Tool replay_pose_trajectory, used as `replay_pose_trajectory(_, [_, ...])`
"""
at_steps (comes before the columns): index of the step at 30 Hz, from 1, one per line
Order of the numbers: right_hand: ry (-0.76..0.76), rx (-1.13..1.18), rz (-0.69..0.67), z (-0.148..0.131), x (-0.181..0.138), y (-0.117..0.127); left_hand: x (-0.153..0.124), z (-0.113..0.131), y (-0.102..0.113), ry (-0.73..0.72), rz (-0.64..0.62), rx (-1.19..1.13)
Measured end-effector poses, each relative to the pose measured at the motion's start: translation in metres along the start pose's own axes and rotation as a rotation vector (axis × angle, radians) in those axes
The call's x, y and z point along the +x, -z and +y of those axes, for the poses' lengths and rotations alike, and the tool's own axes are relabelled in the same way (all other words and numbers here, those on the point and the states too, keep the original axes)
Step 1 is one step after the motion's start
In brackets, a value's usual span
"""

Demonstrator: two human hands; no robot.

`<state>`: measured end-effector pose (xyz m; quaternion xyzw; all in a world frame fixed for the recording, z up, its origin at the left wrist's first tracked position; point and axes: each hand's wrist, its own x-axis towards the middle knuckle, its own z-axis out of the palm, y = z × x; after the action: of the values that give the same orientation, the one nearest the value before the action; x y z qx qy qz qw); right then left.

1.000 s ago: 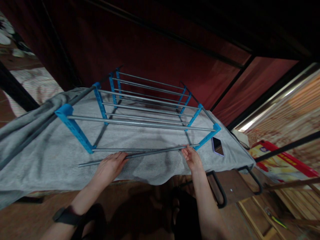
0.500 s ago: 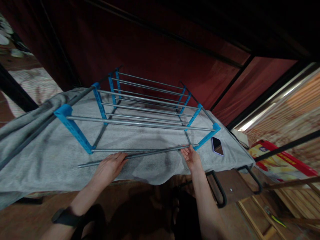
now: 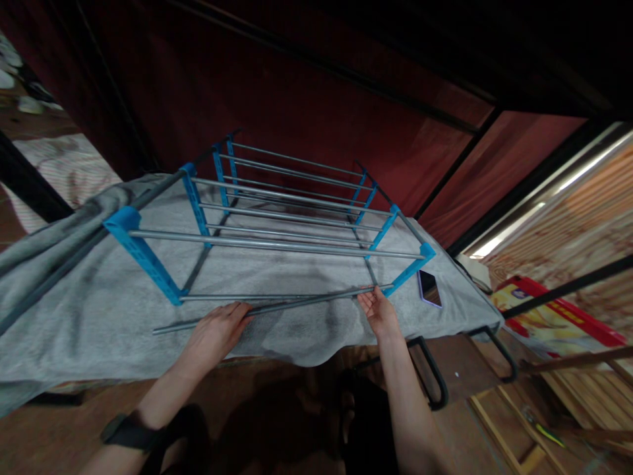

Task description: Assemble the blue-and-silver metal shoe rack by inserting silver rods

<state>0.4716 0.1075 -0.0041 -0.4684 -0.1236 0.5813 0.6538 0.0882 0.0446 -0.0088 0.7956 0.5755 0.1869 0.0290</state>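
Observation:
A loose grey metal tube point(image 3: 297, 303) lies slantwise along the front of a rack point(image 3: 277, 245) built of grey tubes and blue plastic brackets. My left hand point(image 3: 222, 330) is closed over the tube left of its middle, palm down, with part of the tube's left end sticking out beyond it. My right hand point(image 3: 378, 311) holds the tube near its right end between thumb and fingers, close to the rack's lower right blue bracket point(image 3: 408, 269). The rack lies on its side on a grey cloth point(image 3: 316, 336).
A phone point(image 3: 429, 288) lies on the cloth right of the rack. Dark red fabric point(image 3: 297, 99) hangs behind. To the right are a red and yellow box point(image 3: 558, 316), black metal loops point(image 3: 429, 376), wooden frames point(image 3: 494, 422) and a yellow-green handled tool point(image 3: 548, 435) on the floor.
Almost nothing differs. Both hands keep their hold on the tube, and the view has shifted very slightly.

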Motion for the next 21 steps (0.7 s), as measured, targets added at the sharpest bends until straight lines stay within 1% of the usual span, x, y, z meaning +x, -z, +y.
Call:
replay_pose_trajectory(11, [0.007, 0.010, -0.014, -0.0004, 0.0004, 0.0015, -0.0005, 0.0013, 0.0012, 0.009, -0.041, 0.020])
replay_pose_trajectory(21, [0.006, -0.010, -0.010, 0.0001, -0.0012, 0.0011, -0.0012, -0.0070, -0.0067, -0.026, -0.011, 0.029])
